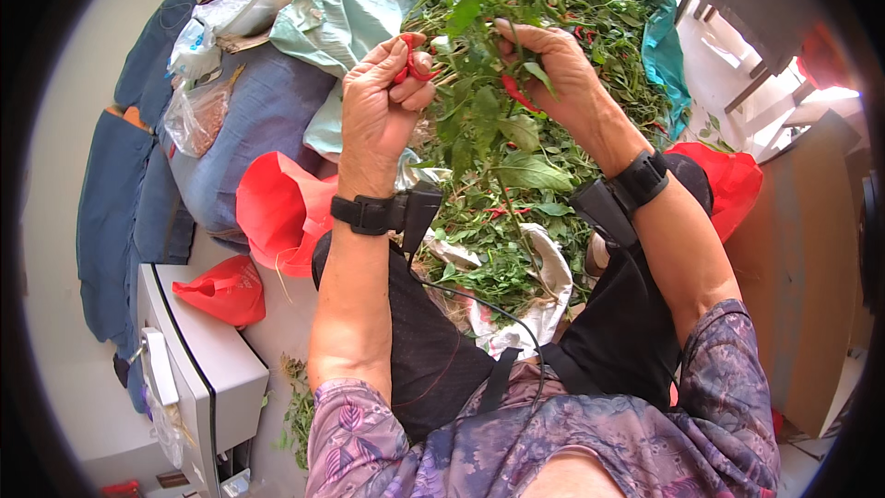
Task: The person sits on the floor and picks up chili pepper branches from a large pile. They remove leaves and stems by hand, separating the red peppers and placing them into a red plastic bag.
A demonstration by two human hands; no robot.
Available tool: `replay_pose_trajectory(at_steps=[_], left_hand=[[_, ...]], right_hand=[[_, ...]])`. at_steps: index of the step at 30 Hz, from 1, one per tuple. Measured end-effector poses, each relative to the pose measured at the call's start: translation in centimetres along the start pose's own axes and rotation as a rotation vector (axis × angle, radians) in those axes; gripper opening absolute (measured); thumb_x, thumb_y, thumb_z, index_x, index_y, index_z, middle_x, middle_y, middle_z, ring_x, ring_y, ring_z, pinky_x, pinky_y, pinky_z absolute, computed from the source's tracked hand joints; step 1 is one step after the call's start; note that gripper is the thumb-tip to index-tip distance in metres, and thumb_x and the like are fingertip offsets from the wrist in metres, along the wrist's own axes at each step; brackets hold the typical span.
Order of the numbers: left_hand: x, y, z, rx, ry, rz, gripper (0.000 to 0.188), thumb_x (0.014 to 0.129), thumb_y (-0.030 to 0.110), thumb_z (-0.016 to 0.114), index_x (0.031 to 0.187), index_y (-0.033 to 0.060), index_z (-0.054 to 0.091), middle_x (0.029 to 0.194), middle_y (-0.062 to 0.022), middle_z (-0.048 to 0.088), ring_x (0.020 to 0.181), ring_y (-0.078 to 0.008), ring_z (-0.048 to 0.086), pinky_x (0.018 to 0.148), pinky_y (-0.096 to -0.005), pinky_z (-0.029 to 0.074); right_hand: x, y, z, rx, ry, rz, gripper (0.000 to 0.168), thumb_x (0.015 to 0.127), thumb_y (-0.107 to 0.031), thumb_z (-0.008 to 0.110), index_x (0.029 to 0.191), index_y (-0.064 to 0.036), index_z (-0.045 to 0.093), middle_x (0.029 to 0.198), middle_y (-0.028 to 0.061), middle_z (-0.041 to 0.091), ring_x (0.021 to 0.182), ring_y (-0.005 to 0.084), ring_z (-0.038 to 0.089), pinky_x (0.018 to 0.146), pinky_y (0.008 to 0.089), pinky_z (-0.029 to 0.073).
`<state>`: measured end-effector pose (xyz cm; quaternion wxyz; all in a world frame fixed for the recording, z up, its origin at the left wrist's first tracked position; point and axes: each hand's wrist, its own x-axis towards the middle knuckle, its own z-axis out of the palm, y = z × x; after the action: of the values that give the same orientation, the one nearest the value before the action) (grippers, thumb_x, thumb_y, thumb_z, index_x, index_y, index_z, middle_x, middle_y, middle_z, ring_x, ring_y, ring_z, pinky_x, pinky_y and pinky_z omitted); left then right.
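Red chili peppers (413, 68) are pinched in my left hand (382, 93), between the thumb and curled fingers. My right hand (556, 66) grips a leafy chili plant (477, 107), its stems and leaves hanging between both hands. One more red chili (517, 93) shows just beneath the right hand's fingers, among the leaves. Under and beyond the hands lies a large heap of cut chili plants (615, 48) with red pods scattered through it. White woven sacking (553, 270) shows at the near end of the heap, between my knees.
A red fabric bag (276, 207) stands open by my left knee, another red bag (733, 187) beyond my right. Left are a blue sofa (235, 117) with plastic bags and a grey cabinet (200, 332) holding a red pouch (228, 290). A cardboard panel (788, 277) stands right.
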<state>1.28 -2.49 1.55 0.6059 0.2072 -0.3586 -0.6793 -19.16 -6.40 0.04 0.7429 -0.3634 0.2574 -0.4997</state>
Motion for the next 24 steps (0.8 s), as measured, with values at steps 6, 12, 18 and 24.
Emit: replay_pose_trajectory(at_steps=[6,12,18,24], left_hand=[[-0.8,0.7,0.6,-0.151,-0.098,-0.100,0.025,0.094,0.017,0.050,0.097,-0.0068,0.053,0.070,-0.0028,0.043,0.051,-0.0047,0.031,0.044,-0.0175,0.029],[-2.9,0.0,5.3,0.622,0.034,-0.121,0.016,0.089,0.012,0.058,0.085,-0.0036,0.060,0.055,0.0047,0.037,0.040,-0.0016,0.026,0.035,-0.0188,0.020],[-1.9,-4.3,4.4,1.008,0.171,0.112,0.015,0.084,0.016,0.066,0.084,0.0015,0.066,0.057,0.0083,0.048,0.043,0.0013,0.034,0.037,-0.0168,0.023],[-1.8,-5.2,4.6,1.065,0.209,0.088,0.017,0.083,0.018,0.067,0.086,0.0018,0.068,0.058,0.0082,0.049,0.044,0.0008,0.034,0.038,-0.0176,0.023]], right_hand=[[0.2,0.1,0.1,0.044,0.041,-0.002,0.011,0.084,-0.018,0.065,0.085,-0.007,0.067,0.076,-0.0014,0.061,0.066,0.0068,0.052,0.056,0.0233,0.040],[0.0,0.0,0.5,-0.027,0.046,-0.046,0.013,0.083,-0.019,0.065,0.085,-0.007,0.068,0.073,-0.0014,0.061,0.065,0.0065,0.052,0.055,0.0235,0.040],[0.1,0.4,0.8,-0.043,0.038,-0.087,0.012,0.082,-0.017,0.065,0.085,-0.006,0.068,0.073,-0.0008,0.061,0.065,0.0075,0.053,0.055,0.0237,0.040],[0.3,0.7,0.4,-0.067,0.045,-0.098,0.010,0.082,-0.012,0.064,0.087,-0.005,0.068,0.076,0.0004,0.064,0.065,0.0078,0.055,0.055,0.0235,0.042]])
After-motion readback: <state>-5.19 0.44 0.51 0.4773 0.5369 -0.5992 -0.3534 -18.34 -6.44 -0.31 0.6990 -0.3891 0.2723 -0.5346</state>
